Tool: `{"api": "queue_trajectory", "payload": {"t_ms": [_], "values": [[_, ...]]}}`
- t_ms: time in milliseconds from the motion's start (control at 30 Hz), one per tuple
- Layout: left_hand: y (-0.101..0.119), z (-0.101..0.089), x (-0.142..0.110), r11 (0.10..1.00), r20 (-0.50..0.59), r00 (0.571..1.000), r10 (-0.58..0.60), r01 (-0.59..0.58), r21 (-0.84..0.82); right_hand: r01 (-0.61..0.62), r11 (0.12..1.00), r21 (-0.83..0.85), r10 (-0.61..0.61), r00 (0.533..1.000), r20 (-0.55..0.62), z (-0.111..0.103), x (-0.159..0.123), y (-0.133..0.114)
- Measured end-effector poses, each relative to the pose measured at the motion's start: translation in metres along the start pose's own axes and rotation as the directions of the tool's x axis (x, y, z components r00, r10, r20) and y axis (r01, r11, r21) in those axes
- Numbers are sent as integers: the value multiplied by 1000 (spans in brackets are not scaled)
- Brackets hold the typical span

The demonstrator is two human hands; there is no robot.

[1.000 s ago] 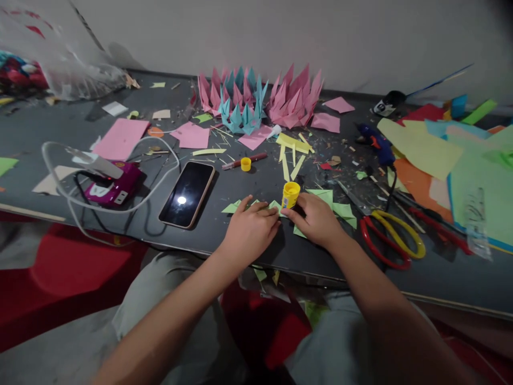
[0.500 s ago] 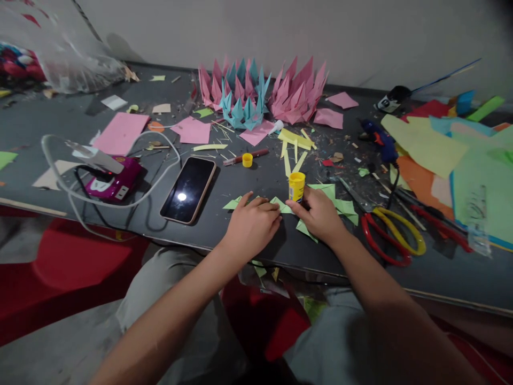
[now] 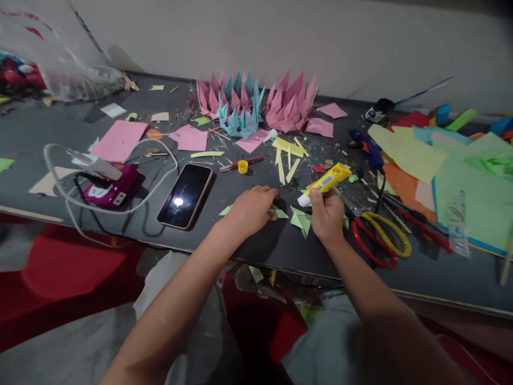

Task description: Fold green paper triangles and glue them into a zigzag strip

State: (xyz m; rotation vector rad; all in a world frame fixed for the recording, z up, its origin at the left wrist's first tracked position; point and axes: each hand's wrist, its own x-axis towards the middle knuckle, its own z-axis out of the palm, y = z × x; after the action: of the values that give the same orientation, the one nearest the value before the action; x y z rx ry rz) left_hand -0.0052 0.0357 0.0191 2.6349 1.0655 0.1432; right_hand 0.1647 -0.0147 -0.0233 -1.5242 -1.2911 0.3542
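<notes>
My right hand (image 3: 327, 214) grips a yellow glue stick (image 3: 329, 179), its fingers wrapped round the lower part. The stick is tilted, its white end pointing down to the left and its yellow end up to the right. Under and beside that hand lie folded green paper pieces (image 3: 301, 220). My left hand (image 3: 252, 209) is low on the table, fingers curled, with thumb and fingertips closed on a folded green paper piece (image 3: 281, 213) that is partly hidden. Another green tip (image 3: 225, 210) shows at its left. A yellow cap (image 3: 242, 167) stands beyond the hands.
A phone (image 3: 186, 195) lies left, near a purple power adapter (image 3: 114, 184) with looping cables. Pink and blue folded-paper models (image 3: 240, 120) stand at the back. Scissors (image 3: 380, 240), a glue gun (image 3: 367, 148) and coloured sheets (image 3: 409, 152) lie right; paper scraps litter the table.
The glue stick has swung from upright to slanted, and my right hand has turned with it. My left hand's fingers have curled in on the green paper. The view has shifted slightly.
</notes>
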Motion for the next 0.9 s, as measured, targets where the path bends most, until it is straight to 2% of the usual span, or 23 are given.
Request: {"api": "queue_trajectory", "payload": {"t_ms": [100, 167, 300, 367, 500, 600, 833, 900], "values": [[-2, -3, 2, 999, 11, 999, 37, -37, 14, 11, 1000, 4, -11, 1000, 11, 0, -1, -1], [0, -5, -1, 998, -21, 998, 50, -50, 23, 11, 1000, 13, -12, 999, 42, -1, -2, -2], [14, -2, -15, 992, -119, 992, 42, -27, 126, 6, 999, 48, -13, 989, 147, -2, -4, -6], [20, 2, -23, 981, -127, 991, 49, -24, 191, 19, 999, 35, -27, 974, 224, -1, -4, -8], [25, 8, -31, 981, -98, 994, 51, -31, 193, 97, 995, -38, -74, 913, 401, 1, -1, -11], [25, 9, -34, 984, -69, 997, 41, -29, 175, 147, 986, -74, -94, 870, 484, 3, 1, -11], [33, 8, -42, 984, 1, 1000, 23, -23, 179, 172, 980, -100, -90, 831, 549, 2, 2, -11], [33, 9, -45, 986, -21, 1000, 22, -18, 169, 175, 980, -94, -95, 829, 550, 1, 2, -12]]}}
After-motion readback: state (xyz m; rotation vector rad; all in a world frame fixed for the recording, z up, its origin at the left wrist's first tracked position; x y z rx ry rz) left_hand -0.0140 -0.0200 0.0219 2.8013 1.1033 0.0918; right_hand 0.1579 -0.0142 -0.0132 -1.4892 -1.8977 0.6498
